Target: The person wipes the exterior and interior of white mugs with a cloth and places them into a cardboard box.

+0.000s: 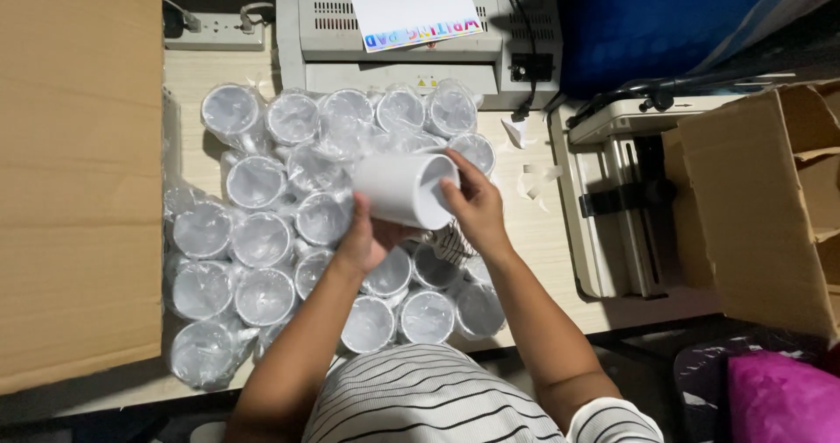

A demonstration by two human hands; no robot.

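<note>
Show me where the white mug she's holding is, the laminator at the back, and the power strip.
white mug [404,188], head view, on its side wall.
laminator [332,45], head view, on its grey top casing.
power strip [214,30], head view, on its white body.

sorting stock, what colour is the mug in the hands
Plain white mug, held by left hand and right hand; head view.
</note>
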